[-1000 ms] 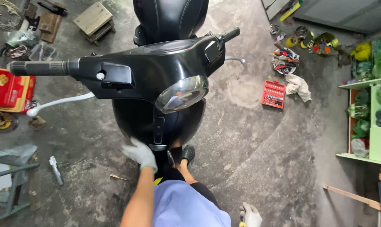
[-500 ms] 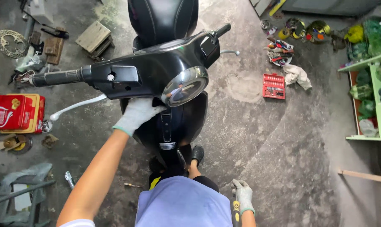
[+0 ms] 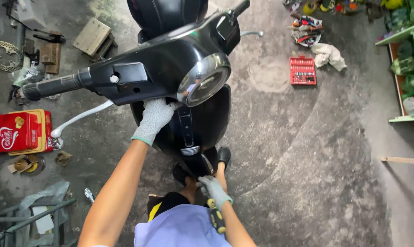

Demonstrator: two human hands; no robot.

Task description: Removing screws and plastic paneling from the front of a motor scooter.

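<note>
I look down on a black scooter [image 3: 179, 82] that stands on the grey concrete floor [image 3: 307, 160], its front facing me. My left hand [image 3: 154, 119], in a grey knitted glove, lies on the front panel of the scooter just under the handlebar cover, beside the round headlight [image 3: 204, 80]; the fingers are bent against the panel, but I cannot tell if they grip something there. My right hand [image 3: 214, 190], also gloved, is low near the bottom of the front panel, close to my feet in black shoes. It is closed around a screwdriver [image 3: 214, 217] with a black and yellow handle, and the handle points back toward my body. The left handlebar grip [image 3: 51, 87] stretches out to the left side of the view. On the floor to the left lies a red box [image 3: 22, 132], and far on the right, well apart from the scooter, there is an open red socket set [image 3: 303, 71] next to a crumpled rag [image 3: 328, 55].
</note>
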